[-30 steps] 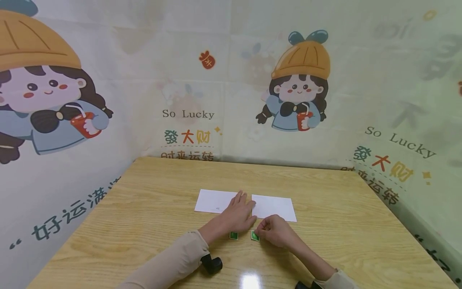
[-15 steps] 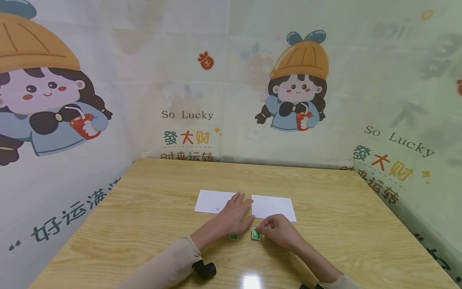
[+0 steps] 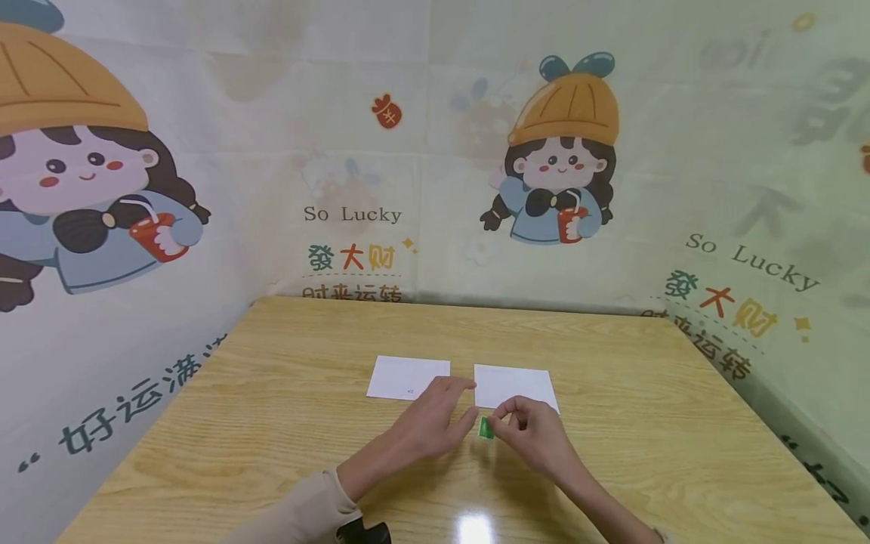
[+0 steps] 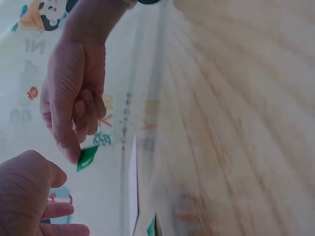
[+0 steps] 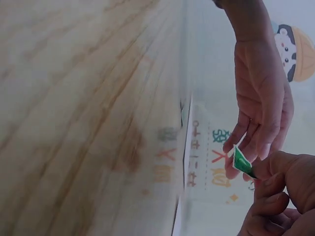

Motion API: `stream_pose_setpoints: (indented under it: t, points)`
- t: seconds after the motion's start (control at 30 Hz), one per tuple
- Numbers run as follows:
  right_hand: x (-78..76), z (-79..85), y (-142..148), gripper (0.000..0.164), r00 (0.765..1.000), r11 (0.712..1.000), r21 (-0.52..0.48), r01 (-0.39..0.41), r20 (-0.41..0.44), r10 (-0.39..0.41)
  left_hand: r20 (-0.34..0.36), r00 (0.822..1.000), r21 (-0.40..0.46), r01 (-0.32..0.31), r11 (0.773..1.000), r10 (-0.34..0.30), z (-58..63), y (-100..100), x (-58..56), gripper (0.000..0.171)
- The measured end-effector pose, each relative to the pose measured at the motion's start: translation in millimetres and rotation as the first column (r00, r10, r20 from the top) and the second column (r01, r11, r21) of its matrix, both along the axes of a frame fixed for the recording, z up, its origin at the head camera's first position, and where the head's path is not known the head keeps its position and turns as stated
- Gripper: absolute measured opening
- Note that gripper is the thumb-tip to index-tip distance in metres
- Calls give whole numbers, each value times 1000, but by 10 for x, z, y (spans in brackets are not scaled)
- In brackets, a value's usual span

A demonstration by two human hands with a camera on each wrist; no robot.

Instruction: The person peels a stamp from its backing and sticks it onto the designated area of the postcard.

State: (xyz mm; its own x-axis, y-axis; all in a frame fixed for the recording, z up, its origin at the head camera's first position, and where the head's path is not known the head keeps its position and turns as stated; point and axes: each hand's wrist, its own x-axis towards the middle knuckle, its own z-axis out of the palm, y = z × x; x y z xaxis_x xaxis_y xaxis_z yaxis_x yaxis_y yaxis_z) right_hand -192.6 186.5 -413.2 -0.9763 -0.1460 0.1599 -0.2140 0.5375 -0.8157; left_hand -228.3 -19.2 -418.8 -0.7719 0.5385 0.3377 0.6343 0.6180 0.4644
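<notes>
My right hand pinches a small green stamp with a pale, toothed edge by one side, between thumb and forefinger. In the left wrist view the stamp hangs tilted from those fingertips, above the wooden table. My left hand is just left of it, fingers extended and holding nothing, with the fingertips near the stamp. A second green stamp lies on the table; in the head view the left hand and forearm hide it. Beyond the hands lie two white paper rectangles, one on the left and one on the right.
The left paper bears a small dark mark near its lower edge, and a narrow gap separates the two papers. The wooden table meets a printed cloth backdrop at its far edge and on both sides.
The right hand has lifted the stamp off the table, turning it more upright. The left hand has drawn back a little toward the near left, now covering the second stamp.
</notes>
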Motion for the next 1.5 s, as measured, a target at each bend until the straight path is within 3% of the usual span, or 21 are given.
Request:
stream_pose_setpoints:
  t: [0.2, 0.33, 0.43, 0.5, 0.57, 0.63, 0.7, 0.77, 0.9, 1.0, 1.07, 1.13, 1.2, 1.4, 1.5]
  points:
    - [96, 66, -35, 8, 994, 999, -4, 43, -96, -43, 117, 993, 164, -19, 986, 0, 67, -37, 141, 39]
    - [164, 95, -63, 11, 983, 998, 5, 63, -173, -61, 139, 990, 240, -32, 970, -1, 90, -60, 203, 31]
    - [204, 99, -84, 13, 962, 997, 24, 70, -266, -61, 152, 988, 285, -36, 958, -8, 119, -79, 254, 22]
    - [224, 95, -97, 17, 936, 997, 38, 68, -348, -51, 171, 985, 318, -29, 948, -28, 141, -94, 286, 20]
    - [251, 89, -105, 21, 895, 996, 60, 67, -444, -33, 228, 971, 362, -18, 932, -69, 167, -107, 325, 21]
    - [276, 82, -110, 26, 844, 994, 86, 62, -536, -6, 308, 944, 412, -18, 911, -120, 191, -119, 356, 23]
    - [299, 74, -111, 29, 791, 992, 111, 59, -611, 21, 406, 897, 468, -42, 883, -173, 211, -127, 379, 27]
    - [324, 67, -113, 31, 747, 990, 132, 58, -663, 45, 499, 838, 522, -86, 849, -222, 229, -131, 399, 31]
    - [360, 48, -116, 28, 667, 982, 177, 72, -740, 85, 614, 731, 588, -173, 791, -297, 235, -123, 442, 34]
    - [375, 29, -117, 7, 600, 972, 211, 99, -792, 111, 662, 667, 614, -222, 757, -342, 225, -109, 484, 36]
    - [376, 22, -126, 14, 564, 967, 227, 119, -817, 122, 678, 639, 626, -246, 740, -362, 212, -105, 506, 35]
    - [377, 22, -135, 29, 528, 963, 235, 133, -839, 132, 694, 615, 630, -268, 729, -374, 201, -102, 526, 34]
    - [380, 31, -146, 32, 485, 961, 239, 140, -863, 144, 701, 603, 633, -279, 722, -381, 189, -97, 543, 32]
    - [388, 119, -181, 28, 272, 945, 277, 173, -936, 225, 703, 586, 644, -285, 710, -403, 192, -83, 592, 31]
    - [409, 183, -199, 30, 195, 932, 305, 197, -944, 268, 697, 589, 655, -290, 698, -409, 202, -80, 612, 29]
